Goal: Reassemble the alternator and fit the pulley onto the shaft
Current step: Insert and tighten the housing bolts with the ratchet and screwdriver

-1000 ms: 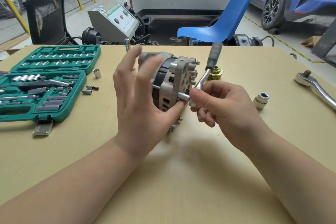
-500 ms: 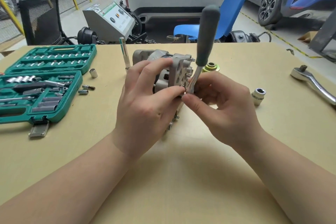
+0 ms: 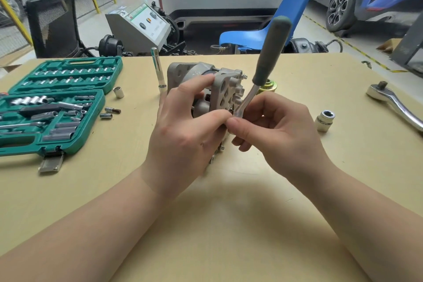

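Nearest, the left hand [image 3: 183, 130] grips the alternator [image 3: 219, 89] lying on the counter [image 3: 229, 224], its shaft axis running left to right. The right hand [image 3: 279, 130] pinches the head of one small ratchet [image 3: 265, 68] at the alternator's right face, handle tilted up and away. Farther right lie one loose socket [image 3: 325, 120], one large ratchet [image 3: 393, 101] and, behind the handle, one brass-coloured pulley [image 3: 270, 86], unfitted.

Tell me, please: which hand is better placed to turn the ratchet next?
Probably the right hand: it already pinches the small ratchet at its head. The left hand holds the alternator steady.
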Demonstrator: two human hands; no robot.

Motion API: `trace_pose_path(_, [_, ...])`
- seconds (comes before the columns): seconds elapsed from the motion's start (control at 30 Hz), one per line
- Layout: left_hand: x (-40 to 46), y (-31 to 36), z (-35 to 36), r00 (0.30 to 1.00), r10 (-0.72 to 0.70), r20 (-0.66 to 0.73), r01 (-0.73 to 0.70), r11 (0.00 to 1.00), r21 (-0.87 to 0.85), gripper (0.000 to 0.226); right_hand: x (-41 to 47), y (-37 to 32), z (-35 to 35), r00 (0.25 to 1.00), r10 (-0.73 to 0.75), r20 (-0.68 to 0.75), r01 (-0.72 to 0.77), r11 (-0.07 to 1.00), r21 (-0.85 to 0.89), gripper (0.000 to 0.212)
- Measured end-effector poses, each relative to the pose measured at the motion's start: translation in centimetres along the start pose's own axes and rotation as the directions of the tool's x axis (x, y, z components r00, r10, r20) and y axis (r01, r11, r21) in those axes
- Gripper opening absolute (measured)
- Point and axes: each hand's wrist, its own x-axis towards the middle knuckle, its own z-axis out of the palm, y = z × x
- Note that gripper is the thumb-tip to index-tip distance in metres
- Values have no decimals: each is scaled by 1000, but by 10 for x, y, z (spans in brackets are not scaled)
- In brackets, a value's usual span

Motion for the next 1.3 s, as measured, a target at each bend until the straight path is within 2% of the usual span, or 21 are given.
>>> trace_pose_path(0.13, [-3,-2,0,1000,13,-14,-13,1000,4,13,7,1,-1,983,185,18,-185,967,176,24])
trace_pose_path(0.23, [-4,-4,0,1000,3,-25,-3,1000,-23,13,8,3,-3,984,173,36,-176,975,138,27])
trace_pose_path(0.3, [-3,-5,-1,1000,-8,-19,7,999,-43,12,6,3,-2,998,62,26,-63,997,45,24])
trace_pose_path(0.37, [-2,-4,-1,1000,7,-5,-7,998,-64,15,3,2,-3,988,-144,48,148,983,-109,15])
trace_pose_path(0.47, [-1,-1,-4,1000,-9,10,10,992,-128,27,0,2,-8,885,-437,160,463,787,-408,14])
trace_pose_path(0.53, [-1,-1,-5,1000,1,25,1,996,-84,22,-1,3,-8,853,-489,180,511,718,-472,14])
trace_pose_path(0.6, [-1,-2,-4,1000,8,13,-8,999,-31,14,-2,4,-4,904,-413,108,421,816,-397,15])
trace_pose_path(0.7, [0,-2,-4,1000,7,-3,-7,1000,-30,13,-2,4,1,983,-180,23,181,972,-153,16])
trace_pose_path(0.8, [-1,-3,-3,1000,5,-8,-5,999,-32,10,2,4,0,1000,12,-9,-11,1000,24,34])
trace_pose_path(0.87, [-2,-5,-2,1000,-7,-7,6,999,-51,12,3,4,0,998,66,8,-66,995,80,40])
trace_pose_path(0.93, [-2,-7,-1,1000,2,-5,-2,998,-59,12,3,4,1,999,23,36,-24,998,50,25])
trace_pose_path(1.0, [-2,-8,0,1000,14,-2,-14,998,-68,13,2,4,-1,988,-140,61,144,987,-75,15])
trace_pose_path(1.03, [-2,-8,0,1000,19,-3,-19,997,-79,13,2,5,-3,965,-249,88,261,949,-179,16])
trace_pose_path(1.1, [-2,-7,0,1000,9,-8,-10,993,-115,13,1,6,-6,891,-427,155,453,807,-378,18])
trace_pose_path(1.13, [-2,-7,0,1000,6,-8,-7,993,-115,12,1,7,-6,873,-460,163,483,767,-421,19])
trace_pose_path(1.17, [-2,-6,0,1000,7,-9,-8,996,-93,11,0,8,-5,884,-445,140,461,786,-411,18])
trace_pose_path(1.2, [-1,-6,0,1000,9,-10,-9,998,-66,11,0,7,-2,920,-380,98,390,852,-351,18])
trace_pose_path(1.27, [0,-5,0,1000,-9,-16,8,999,-49,12,3,6,3,992,-127,15,128,986,-108,18])
trace_pose_path(1.3, [0,-5,0,1000,-23,-18,22,998,-50,13,5,6,4,1000,11,-3,-11,1000,20,20])
